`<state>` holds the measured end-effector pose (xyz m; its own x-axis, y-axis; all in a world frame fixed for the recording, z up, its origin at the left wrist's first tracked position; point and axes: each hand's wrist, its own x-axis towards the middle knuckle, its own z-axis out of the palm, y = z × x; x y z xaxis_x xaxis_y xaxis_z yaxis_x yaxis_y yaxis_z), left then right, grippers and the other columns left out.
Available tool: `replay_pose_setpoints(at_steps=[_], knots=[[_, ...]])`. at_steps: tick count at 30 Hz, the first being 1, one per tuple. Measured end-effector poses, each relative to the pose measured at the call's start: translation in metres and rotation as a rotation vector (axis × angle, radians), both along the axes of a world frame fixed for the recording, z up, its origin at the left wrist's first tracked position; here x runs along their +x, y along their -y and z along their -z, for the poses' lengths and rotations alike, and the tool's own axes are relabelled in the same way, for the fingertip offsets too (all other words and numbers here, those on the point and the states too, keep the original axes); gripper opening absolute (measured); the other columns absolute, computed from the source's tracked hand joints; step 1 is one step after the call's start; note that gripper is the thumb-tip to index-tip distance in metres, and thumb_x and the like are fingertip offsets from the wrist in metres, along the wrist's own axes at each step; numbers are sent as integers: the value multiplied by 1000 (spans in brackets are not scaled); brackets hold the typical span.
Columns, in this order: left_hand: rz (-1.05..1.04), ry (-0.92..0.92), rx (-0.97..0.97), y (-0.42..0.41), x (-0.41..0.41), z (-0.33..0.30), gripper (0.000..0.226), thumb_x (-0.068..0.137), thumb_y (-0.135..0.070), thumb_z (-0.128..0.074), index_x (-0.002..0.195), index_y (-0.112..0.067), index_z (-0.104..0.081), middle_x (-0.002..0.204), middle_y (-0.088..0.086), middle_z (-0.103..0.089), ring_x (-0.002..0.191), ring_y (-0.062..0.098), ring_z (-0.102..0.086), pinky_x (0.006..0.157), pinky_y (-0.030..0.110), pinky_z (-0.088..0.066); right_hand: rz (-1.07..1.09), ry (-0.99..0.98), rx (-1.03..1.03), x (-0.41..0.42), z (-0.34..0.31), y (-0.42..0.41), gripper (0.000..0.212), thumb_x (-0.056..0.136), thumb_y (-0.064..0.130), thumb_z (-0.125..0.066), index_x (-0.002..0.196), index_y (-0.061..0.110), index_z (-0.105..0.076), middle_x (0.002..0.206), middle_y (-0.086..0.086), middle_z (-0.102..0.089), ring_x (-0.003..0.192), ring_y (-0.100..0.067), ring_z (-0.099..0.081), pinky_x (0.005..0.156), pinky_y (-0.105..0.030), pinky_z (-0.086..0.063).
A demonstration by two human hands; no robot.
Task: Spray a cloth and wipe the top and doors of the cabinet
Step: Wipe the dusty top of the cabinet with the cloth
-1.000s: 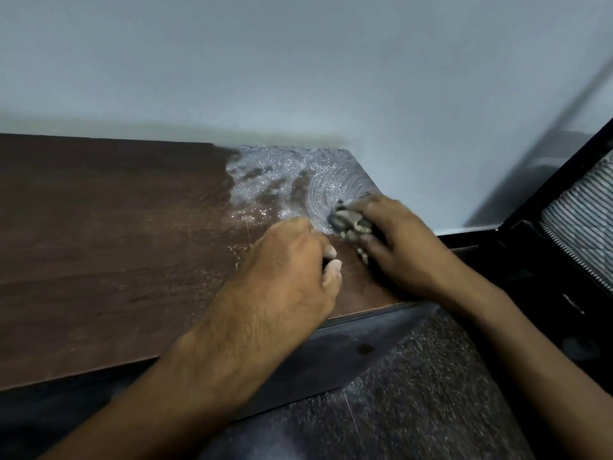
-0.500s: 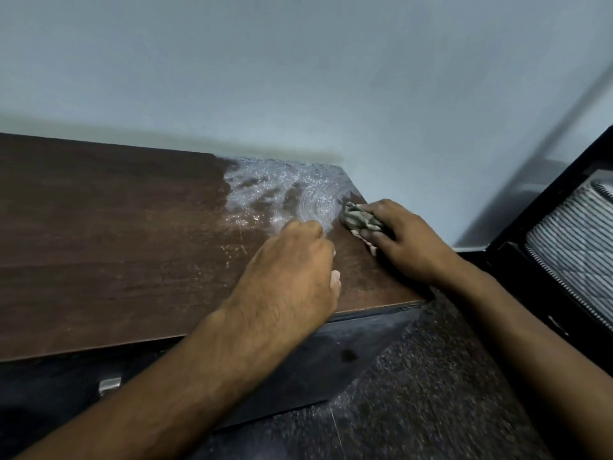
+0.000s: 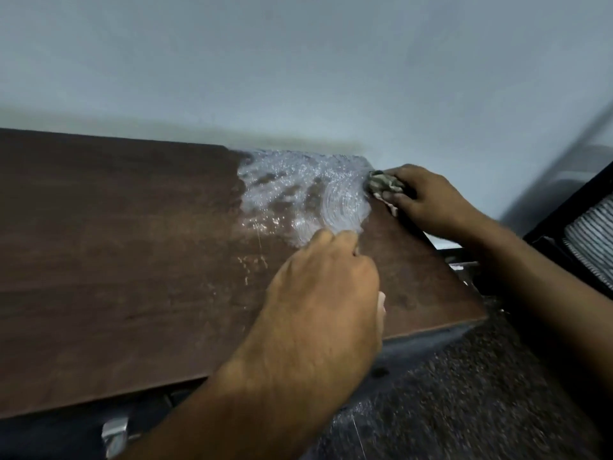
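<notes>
The right hand [image 3: 428, 200] squeezes a small, bunched-up grey cloth [image 3: 381, 184] at the right of the frame. It looks soft and squishy, so grip the whole bunch. The left hand [image 3: 318, 300] rests curled on the brown wooden surface [image 3: 116, 244], holding nothing I can see.

So the dark brown wooden cabinet top [image 3: 116, 260] fills the left and centre of the frame, pale wall [image 3: 298, 61] behind it. Wet foamy patch [image 3: 298, 194] sits at its upper right corner. Right hand [image 3: 428, 197] with the bunched cloth [image 3: 381, 184] is right of that patch, left hand [image 3: 325, 293] below it. Speckled floor [image 3: 481, 393] lower right, metal handle [image 3: 114, 429] bottom left.
</notes>
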<state>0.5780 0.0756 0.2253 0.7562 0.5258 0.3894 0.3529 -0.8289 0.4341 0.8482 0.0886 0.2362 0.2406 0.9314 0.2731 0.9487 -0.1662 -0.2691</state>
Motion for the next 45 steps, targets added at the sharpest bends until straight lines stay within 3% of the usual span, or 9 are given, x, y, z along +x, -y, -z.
replay_pose_setpoints(at_steps=[6,9,18,23,26,30,34,41,45], knots=[[25,19,-71,-11,2,-4,33,97,-46,-45,118,-28,-63,110,-16,-47,107,5,-40,99,31,-44,13,-8,29,1,1,-50,15,94,7,-57,105,3,-65,93,-1,-64,95,-19,-58,74,-19,-36],[45,32,-104,-17,0,-3,33,97,-47,-44,116,-29,-63,103,-19,-47,102,2,-43,94,31,-46,-67,62,35,5,10,-22,26,96,11,-59,121,6,-63,109,-7,-64,105,-20,-55,82,-14,-33],[-137,45,-136,-53,-20,-5,18,86,-42,-64,103,-39,-69,95,-23,-49,93,-2,-43,76,13,-33,15,97,-62,1,-1,-68,17,96,10,-53,110,6,-63,113,-15,-64,106,-33,-58,89,-36,-45],[-304,-5,-94,-81,-41,-11,35,81,-47,-66,113,-33,-68,102,-13,-55,95,8,-50,81,22,-33,-223,46,-12,-16,1,-29,34,94,20,-67,127,17,-61,114,3,-61,100,-10,-54,81,-19,-37],[-338,-32,-87,-87,-43,-14,35,82,-44,-68,115,-31,-68,103,-10,-55,92,8,-49,80,22,-33,-109,49,-52,-7,-4,-57,21,95,19,-63,114,8,-65,108,-6,-66,98,-21,-59,73,-22,-38],[-342,-98,-77,-94,-44,-15,36,84,-42,-68,116,-26,-68,105,-9,-56,96,10,-55,82,22,-36,93,76,-124,-12,-11,-105,24,99,20,-55,116,4,-60,123,-22,-56,114,-37,-54,95,-36,-41],[-360,-154,-67,-105,-41,-19,33,87,-37,-66,115,-21,-70,110,-2,-59,105,18,-60,91,28,-46,-120,44,-106,-44,-7,-100,18,97,15,-56,83,26,-52,94,-8,-55,92,-26,-55,81,-35,-41],[-390,-141,-104,-109,-58,-23,18,87,-25,-67,101,-20,-77,107,-4,-67,103,17,-65,95,35,-52,85,62,-69,-42,-8,-93,9,95,13,-52,91,11,-60,110,-20,-64,103,-36,-59,86,-35,-43],[-402,-139,-120,-111,-55,-25,18,87,-23,-66,100,-18,-77,99,-6,-65,105,17,-65,95,33,-52,-176,-9,-76,-83,-3,-93,9,96,17,-56,100,18,-64,108,-9,-61,99,-27,-56,81,-27,-36]])
